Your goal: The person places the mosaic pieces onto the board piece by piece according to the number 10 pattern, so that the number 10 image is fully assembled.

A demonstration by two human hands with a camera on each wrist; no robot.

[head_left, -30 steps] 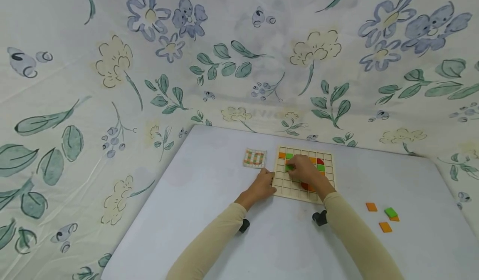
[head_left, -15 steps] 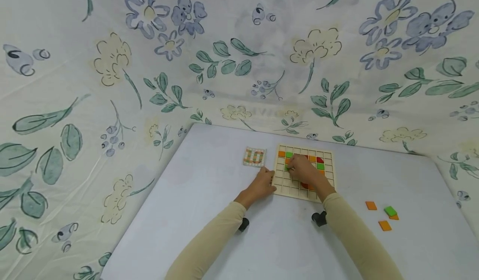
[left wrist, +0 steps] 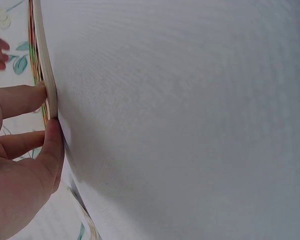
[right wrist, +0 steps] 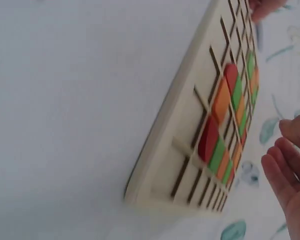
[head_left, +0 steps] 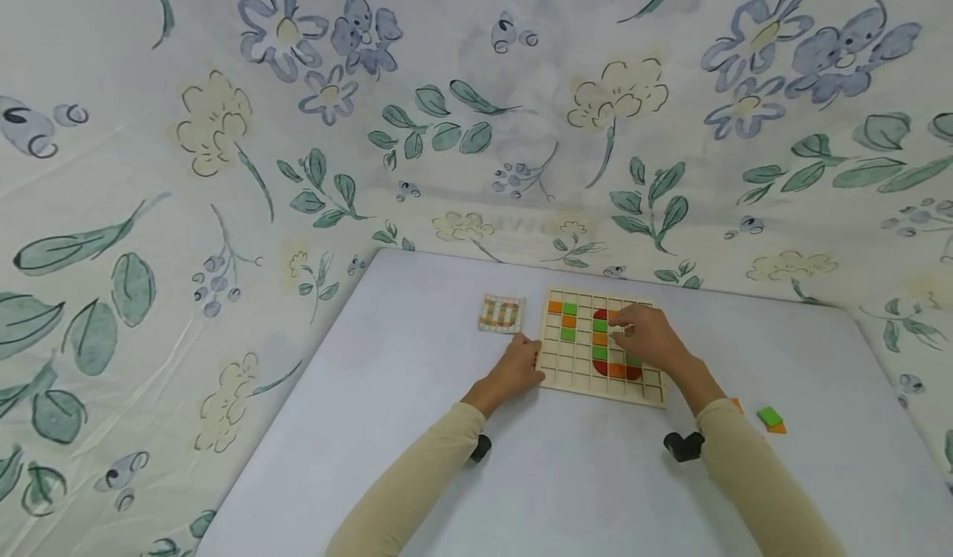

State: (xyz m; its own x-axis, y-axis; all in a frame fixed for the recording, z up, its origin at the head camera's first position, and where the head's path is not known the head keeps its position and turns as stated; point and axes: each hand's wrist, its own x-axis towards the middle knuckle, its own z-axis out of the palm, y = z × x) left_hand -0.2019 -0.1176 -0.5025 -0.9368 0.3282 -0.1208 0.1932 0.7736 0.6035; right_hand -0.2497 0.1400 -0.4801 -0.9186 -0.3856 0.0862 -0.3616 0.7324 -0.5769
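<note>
A pale square grid board point(head_left: 566, 367) lies on the white table, with green, orange and red tiles set in some cells. My left hand point(head_left: 512, 372) grips its left edge; in the left wrist view, the thumb and a finger point(left wrist: 52, 145) touch the board's rim. Over the right half of the board, my right hand point(head_left: 651, 338) covers part of the tile pattern. Its fingertips are apart and hold nothing, as the right wrist view also shows. A green tile point(head_left: 568, 335) sits in the left column, below an orange tile point(head_left: 569, 322).
A small printed pattern card point(head_left: 501, 314) lies left of the board. Loose tiles rest on the right of the table, among them a green tile point(head_left: 770, 415) overlapping an orange one; the right sleeve point(head_left: 752, 458) partly hides others. A floral cloth point(head_left: 447, 168) rises behind the table.
My right hand has let go of the green tile in the left column and moved right, uncovering the middle tiles. The left hand stays at the board's edge.
</note>
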